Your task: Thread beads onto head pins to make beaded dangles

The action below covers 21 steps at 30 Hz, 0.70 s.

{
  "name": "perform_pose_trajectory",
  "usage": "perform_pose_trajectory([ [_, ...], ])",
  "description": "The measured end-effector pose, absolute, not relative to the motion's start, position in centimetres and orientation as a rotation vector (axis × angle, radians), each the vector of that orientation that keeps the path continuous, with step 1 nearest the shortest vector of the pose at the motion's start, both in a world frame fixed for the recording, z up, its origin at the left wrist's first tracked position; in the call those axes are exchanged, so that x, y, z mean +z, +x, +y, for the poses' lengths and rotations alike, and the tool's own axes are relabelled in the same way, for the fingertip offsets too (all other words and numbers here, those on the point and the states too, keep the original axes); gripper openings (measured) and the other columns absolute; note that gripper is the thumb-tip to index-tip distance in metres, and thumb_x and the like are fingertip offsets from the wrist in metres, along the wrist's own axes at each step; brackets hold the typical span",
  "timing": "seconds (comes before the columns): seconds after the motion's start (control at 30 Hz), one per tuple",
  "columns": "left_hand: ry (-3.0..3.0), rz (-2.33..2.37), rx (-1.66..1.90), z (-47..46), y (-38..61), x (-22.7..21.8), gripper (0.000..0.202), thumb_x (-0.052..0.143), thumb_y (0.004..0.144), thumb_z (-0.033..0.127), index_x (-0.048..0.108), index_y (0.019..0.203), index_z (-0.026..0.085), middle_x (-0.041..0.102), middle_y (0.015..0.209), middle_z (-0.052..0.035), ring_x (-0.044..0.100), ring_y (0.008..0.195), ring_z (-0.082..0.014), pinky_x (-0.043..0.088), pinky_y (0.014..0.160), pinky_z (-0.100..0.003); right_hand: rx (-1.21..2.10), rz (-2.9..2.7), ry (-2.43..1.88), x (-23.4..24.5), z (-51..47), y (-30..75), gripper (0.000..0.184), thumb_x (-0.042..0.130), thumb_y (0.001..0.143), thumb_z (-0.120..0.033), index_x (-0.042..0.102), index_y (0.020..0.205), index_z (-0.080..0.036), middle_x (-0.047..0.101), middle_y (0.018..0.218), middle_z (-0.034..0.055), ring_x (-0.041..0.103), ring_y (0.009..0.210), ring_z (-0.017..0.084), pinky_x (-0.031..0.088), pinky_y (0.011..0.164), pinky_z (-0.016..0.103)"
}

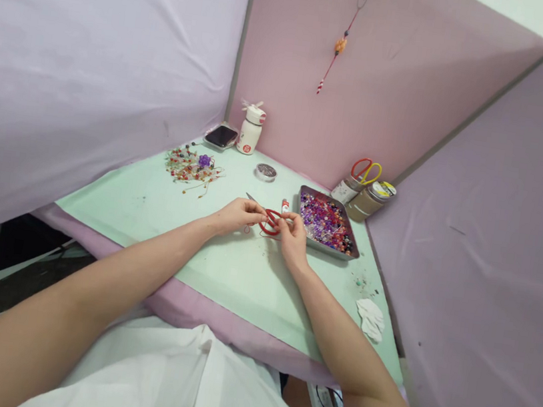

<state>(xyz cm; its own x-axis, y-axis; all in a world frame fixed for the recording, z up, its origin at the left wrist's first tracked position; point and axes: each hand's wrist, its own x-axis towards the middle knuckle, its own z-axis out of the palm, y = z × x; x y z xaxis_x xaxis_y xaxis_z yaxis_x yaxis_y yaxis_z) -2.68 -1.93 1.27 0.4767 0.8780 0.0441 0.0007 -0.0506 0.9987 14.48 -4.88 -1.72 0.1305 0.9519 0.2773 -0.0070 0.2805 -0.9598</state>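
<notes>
My left hand (239,216) and my right hand (293,235) are close together above the middle of the table, fingertips pinched. A thin red cord (267,236) runs between them, with a small loop hanging below the left fingers. Red-handled scissors (270,231) appear between the two hands, their blade tip poking out beyond the left hand. Whether my fingers touch the scissors or the scissors lie on the table behind, I cannot tell. Just past the right hand is a small red-and-white item (285,206). To its right, a metal tray (329,251) holds many purple, red and dark beads.
Strung beads (190,168) lie at the left. Farther back are a phone-like black object (221,136), a white bottle (250,132) and a round clear case (265,173). Cans (370,202) with scissors stand back right, a crumpled tissue (370,320) lies front right. A beaded string (341,46) hangs above.
</notes>
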Motion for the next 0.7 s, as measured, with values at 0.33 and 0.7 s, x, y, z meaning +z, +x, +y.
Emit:
perform_pose_trajectory([
  [0.33, 1.564, 0.939, 0.919, -1.8, -2.5, 1.1, 0.032, 0.066, 0.069, 0.034, 0.069, 0.089, 0.009, 0.065, 0.070, -0.0035, 0.048, 0.053, -0.0080, 0.038, 0.050, -0.021, 1.204, -1.155, -0.919, -1.8, -5.2, 13.1, 0.023, 0.062, 0.074, -0.030, 0.051, 0.093, -0.023, 0.063, 0.095, -0.0002, 0.063, 0.085, 0.013, 0.053, 0.076, 0.029],
  [0.7, 1.553, 0.883, 0.916, -2.2, -2.4, 1.3, 0.032, 0.061, 0.074, 0.035, 0.070, 0.090, 0.008, 0.061, 0.066, -0.0034, 0.051, 0.059, -0.0100, 0.038, 0.050, -0.020, 1.252, -1.120, -0.981, -1.3, -5.5, 13.0, 0.024, 0.063, 0.072, -0.030, 0.051, 0.092, -0.023, 0.059, 0.074, -0.0047, 0.054, 0.059, 0.008, 0.039, 0.050, 0.019],
])
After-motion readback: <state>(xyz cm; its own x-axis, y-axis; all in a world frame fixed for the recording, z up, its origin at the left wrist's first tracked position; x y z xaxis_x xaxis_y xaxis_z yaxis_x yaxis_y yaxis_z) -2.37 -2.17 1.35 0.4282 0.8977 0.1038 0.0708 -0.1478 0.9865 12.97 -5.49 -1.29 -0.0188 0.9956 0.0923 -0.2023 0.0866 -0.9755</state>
